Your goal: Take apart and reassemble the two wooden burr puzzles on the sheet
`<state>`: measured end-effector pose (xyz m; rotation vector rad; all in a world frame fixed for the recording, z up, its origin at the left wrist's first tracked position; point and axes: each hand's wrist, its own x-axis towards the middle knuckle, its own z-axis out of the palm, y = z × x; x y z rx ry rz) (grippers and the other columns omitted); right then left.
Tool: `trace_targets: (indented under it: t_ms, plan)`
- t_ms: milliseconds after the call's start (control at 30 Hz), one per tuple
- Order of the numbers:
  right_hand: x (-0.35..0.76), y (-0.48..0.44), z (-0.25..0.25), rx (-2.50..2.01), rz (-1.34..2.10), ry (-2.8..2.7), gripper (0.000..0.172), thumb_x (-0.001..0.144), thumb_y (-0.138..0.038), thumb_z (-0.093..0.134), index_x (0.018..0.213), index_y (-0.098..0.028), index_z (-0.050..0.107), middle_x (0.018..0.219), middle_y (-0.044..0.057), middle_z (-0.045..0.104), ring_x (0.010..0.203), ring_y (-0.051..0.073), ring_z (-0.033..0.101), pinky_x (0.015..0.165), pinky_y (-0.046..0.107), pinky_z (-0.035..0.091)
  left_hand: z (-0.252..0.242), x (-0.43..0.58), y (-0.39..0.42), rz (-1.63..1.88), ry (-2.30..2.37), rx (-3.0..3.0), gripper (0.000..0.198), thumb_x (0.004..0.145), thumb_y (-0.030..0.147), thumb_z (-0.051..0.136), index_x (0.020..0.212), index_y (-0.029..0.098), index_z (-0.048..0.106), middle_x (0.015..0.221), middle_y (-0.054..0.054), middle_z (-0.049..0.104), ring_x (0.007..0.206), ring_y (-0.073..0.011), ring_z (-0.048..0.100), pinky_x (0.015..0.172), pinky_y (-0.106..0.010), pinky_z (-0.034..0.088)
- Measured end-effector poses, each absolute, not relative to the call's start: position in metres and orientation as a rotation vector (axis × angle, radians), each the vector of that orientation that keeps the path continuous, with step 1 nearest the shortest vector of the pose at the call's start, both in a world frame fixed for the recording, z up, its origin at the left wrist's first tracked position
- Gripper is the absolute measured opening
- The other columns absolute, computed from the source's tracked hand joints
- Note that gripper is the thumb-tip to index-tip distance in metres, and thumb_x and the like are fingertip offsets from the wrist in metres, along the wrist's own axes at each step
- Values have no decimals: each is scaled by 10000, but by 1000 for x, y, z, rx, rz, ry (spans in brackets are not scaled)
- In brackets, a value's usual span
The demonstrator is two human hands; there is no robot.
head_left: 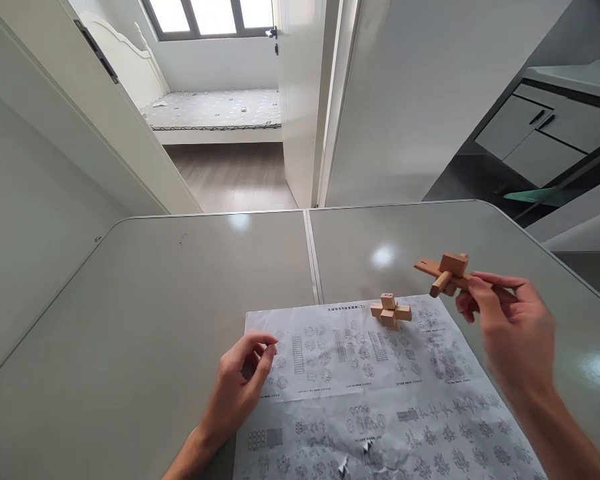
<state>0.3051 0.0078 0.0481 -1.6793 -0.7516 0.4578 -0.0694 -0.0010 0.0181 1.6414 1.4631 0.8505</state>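
Gripping one end of a reddish-brown wooden assembly (pixel 455 265), the right hand (pixel 517 320) is holding it by the far right corner of the printed sheet (pixel 335 403). A pale wooden assembly (pixel 389 313) is resting on that sheet, near its far edge. The left hand (pixel 237 383) is curling loosely at the sheet's left edge, grasping nothing visible.

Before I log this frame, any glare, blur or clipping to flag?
Head view: bright glare spots on the glossy table; head view: window panes washed out to white; head view: right hand looks slightly soft, perhaps motion blur; head view: fine print on the paper sheet mostly unreadable.
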Motion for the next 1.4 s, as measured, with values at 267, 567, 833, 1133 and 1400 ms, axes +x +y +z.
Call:
trace_targets:
  t_ms: [267,567,833,1133,1400]
  plan:
    - [225,18,55,-1308,1049,-1043,337,985,-554,736,1048,-236,647,711,-15,670,581,150,583,529,280,480,16,-70,-2,844,1428,1659,225,1024,405,599,993,211,708,719,13,605,572,-119,511,532,-220,418]
    - [178,25,13,-1217,1389,-1230,420,1000,-646,677,1081,-237,623,721,-28,613,640,166,580,600,301,459,14,-70,-1,842,1409,1686,214,1028,378,588,1003,206,714,715,16,617,570,-119,519,539,-218,420]
    - [178,24,-8,-1172,1398,-1157,359,1036,-586,666,1110,-237,622,744,-29,614,633,146,565,588,283,436,12,-71,-2,836,1415,1687,207,1036,364,578,1013,206,711,731,12,627,585,-116,522,549,-217,416]
    - [179,19,-12,-1207,1379,-1193,324,1045,-560,663,1123,-247,624,754,-24,618,650,157,582,608,293,454,12,-70,-2,824,1422,1666,211,1036,358,571,1013,200,709,731,16,618,578,-112,515,545,-216,420]
    - [181,20,-12,-1166,1375,-1264,326,1070,-548,627,1149,-232,623,711,-37,584,622,148,556,596,288,435,12,-70,-3,863,1414,1742,149,1056,323,574,1064,221,682,809,11,664,624,-110,576,598,-216,493]
